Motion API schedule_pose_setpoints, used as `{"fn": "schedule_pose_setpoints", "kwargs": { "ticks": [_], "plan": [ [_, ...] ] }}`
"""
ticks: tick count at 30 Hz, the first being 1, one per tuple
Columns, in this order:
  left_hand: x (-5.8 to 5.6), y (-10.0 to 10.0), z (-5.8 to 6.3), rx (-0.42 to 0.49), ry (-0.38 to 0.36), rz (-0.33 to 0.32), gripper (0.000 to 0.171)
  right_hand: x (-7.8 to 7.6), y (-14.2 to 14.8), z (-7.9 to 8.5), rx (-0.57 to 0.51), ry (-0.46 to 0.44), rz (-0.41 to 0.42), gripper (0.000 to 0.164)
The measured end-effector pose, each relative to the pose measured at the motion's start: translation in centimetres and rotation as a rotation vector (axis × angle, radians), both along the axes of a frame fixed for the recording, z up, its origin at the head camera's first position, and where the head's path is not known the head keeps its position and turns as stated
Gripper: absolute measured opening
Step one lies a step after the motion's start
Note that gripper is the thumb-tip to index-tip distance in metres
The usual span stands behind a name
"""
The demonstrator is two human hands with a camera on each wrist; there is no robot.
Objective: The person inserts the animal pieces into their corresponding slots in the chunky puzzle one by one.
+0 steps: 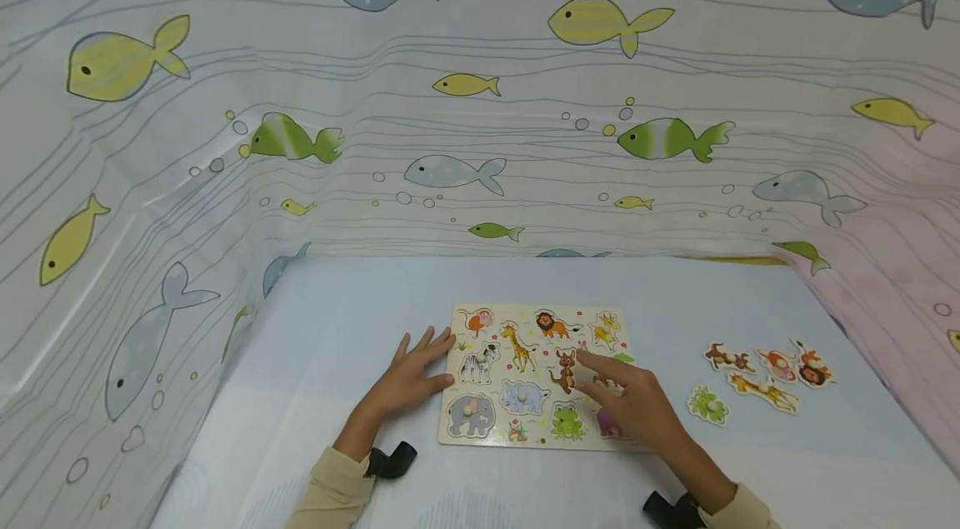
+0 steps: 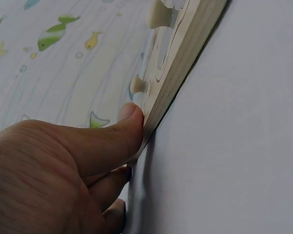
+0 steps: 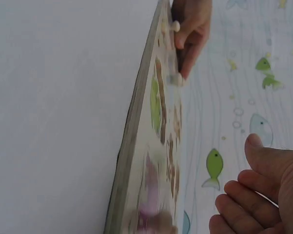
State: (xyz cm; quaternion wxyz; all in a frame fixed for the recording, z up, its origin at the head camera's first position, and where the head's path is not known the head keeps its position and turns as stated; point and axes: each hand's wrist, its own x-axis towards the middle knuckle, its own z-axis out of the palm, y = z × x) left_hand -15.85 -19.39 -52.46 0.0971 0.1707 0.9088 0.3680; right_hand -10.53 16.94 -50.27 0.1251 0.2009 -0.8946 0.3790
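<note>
A wooden animal puzzle board lies flat on the table. My left hand is at its left edge, with thumb and fingertips touching the side. In the left wrist view the left thumb presses against the wooden edge. Over the board's right part is my right hand, its fingertips close by the kangaroo picture. Nothing is between its thumb and fingers in the right wrist view. The elephant piece and the grey hippo piece sit in the board with pale knobs. A purple figure is partly hidden under the right hand.
Right of the board lie several loose pieces: a frog, a giraffe, a lion, a monkey and a brown animal. A fish-patterned curtain surrounds the pale table.
</note>
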Motion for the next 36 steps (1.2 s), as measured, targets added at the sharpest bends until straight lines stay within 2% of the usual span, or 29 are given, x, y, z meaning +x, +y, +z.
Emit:
{"fn": "schedule_pose_setpoints", "kwargs": {
  "ticks": [8, 14, 21, 25, 29, 36],
  "plan": [
    [-0.2, 0.0, -0.1, 0.019, 0.005, -0.009, 0.068, 0.6, 5.9, 0.4, 0.112, 0.026, -0.164, 0.041],
    [-0.2, 0.0, -0.2, 0.018, 0.007, -0.01, 0.068, 1.5, 9.9, 0.9, 0.092, 0.065, -0.187, 0.045],
    [-0.2, -0.1, -0.1, 0.002, -0.01, -0.004, 0.07, 2.7, 13.9, 0.7, 0.112, -0.01, -0.275, 0.042],
    [0.0, -0.1, -0.1, 0.003, -0.024, -0.002, 0.07, 3.2, 15.2, 0.0, 0.12, -0.07, -0.314, 0.038],
    [0.0, -0.1, -0.1, 0.005, -0.028, -0.001, 0.07, 3.6, 15.9, -0.6, 0.075, -0.108, -0.312, 0.038],
    [0.0, -0.1, 0.1, 0.006, -0.026, 0.0, 0.07, 3.9, 16.0, -1.5, 0.071, -0.11, -0.319, 0.039]
  ]
}}
